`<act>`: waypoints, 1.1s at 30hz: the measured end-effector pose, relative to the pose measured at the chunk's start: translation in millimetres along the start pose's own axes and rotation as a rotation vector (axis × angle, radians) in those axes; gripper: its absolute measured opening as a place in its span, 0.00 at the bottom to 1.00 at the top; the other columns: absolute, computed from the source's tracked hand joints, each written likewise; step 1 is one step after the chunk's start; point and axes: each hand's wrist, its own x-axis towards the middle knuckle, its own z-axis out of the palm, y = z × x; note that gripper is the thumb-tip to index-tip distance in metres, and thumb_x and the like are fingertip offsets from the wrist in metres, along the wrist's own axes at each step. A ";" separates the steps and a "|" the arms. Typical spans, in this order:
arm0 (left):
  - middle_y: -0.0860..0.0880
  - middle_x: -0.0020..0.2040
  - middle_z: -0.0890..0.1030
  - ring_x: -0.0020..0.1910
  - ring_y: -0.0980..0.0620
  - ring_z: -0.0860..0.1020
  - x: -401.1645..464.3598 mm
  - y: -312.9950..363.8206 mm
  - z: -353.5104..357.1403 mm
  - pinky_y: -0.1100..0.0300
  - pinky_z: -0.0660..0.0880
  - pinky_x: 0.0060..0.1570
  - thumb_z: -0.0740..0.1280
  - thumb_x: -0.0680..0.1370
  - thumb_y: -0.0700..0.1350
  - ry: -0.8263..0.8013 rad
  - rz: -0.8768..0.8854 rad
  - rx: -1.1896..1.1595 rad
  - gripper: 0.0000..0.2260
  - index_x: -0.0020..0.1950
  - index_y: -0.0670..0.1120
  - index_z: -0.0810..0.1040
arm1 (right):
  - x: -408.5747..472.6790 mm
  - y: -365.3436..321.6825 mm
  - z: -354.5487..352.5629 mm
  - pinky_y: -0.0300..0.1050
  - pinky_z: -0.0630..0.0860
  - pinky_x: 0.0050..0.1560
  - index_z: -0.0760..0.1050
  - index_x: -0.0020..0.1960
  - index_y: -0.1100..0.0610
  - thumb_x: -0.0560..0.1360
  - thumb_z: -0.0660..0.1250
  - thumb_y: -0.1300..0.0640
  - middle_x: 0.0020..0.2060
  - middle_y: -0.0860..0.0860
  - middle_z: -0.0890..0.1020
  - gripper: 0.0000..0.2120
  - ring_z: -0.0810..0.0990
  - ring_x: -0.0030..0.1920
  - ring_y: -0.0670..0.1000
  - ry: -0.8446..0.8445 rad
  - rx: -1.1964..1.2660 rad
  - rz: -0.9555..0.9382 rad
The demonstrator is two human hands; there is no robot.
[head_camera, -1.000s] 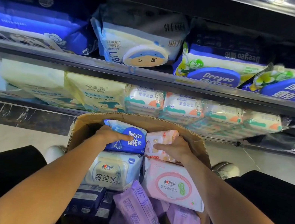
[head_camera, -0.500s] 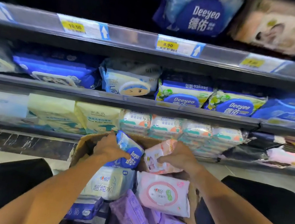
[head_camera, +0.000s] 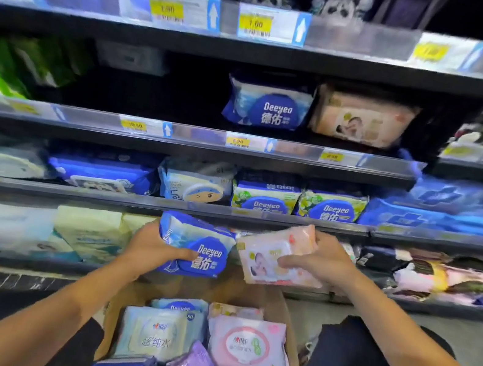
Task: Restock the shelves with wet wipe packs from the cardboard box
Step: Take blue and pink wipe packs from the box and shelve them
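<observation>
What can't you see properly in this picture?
- Head view: price tags are too blurred to read surely.
- Packs low in the cardboard box are hidden under upper packs.
- Blue Deeyeo pack is partly covered by the left hand.

Two packs are held side by side above the cardboard box [head_camera: 288, 330], before the shelves [head_camera: 165, 205]; more packs lie inside it.
</observation>
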 end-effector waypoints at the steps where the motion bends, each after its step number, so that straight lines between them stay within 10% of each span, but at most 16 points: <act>1: 0.54 0.46 0.87 0.45 0.53 0.85 -3.6 6.4 -3.1 0.50 0.82 0.50 0.86 0.59 0.46 0.019 0.018 -0.032 0.23 0.50 0.50 0.81 | -6.2 -2.4 -8.4 0.33 0.75 0.36 0.80 0.49 0.52 0.61 0.85 0.52 0.45 0.46 0.85 0.21 0.82 0.44 0.44 0.014 0.047 -0.022; 7: 0.52 0.44 0.88 0.43 0.52 0.86 -24.7 48.9 -15.2 0.47 0.83 0.49 0.85 0.59 0.43 0.049 0.078 -0.254 0.23 0.52 0.47 0.82 | -38.8 -13.9 -51.4 0.41 0.80 0.49 0.82 0.53 0.50 0.64 0.84 0.58 0.45 0.46 0.88 0.20 0.86 0.48 0.46 0.037 0.272 -0.146; 19: 0.53 0.48 0.87 0.47 0.53 0.86 -36.1 126.5 -15.5 0.62 0.82 0.42 0.86 0.55 0.49 0.082 0.368 -0.445 0.31 0.56 0.47 0.81 | -50.9 -24.8 -96.3 0.43 0.82 0.46 0.81 0.56 0.56 0.60 0.84 0.56 0.46 0.49 0.88 0.27 0.87 0.47 0.50 0.312 0.649 -0.287; 33: 0.47 0.53 0.86 0.51 0.49 0.85 9.9 217.0 -6.8 0.53 0.81 0.52 0.80 0.66 0.43 0.043 0.368 -0.687 0.22 0.59 0.45 0.81 | -51.1 -26.7 -136.4 0.40 0.84 0.42 0.80 0.59 0.58 0.56 0.84 0.49 0.46 0.50 0.88 0.34 0.88 0.47 0.51 0.439 0.776 -0.370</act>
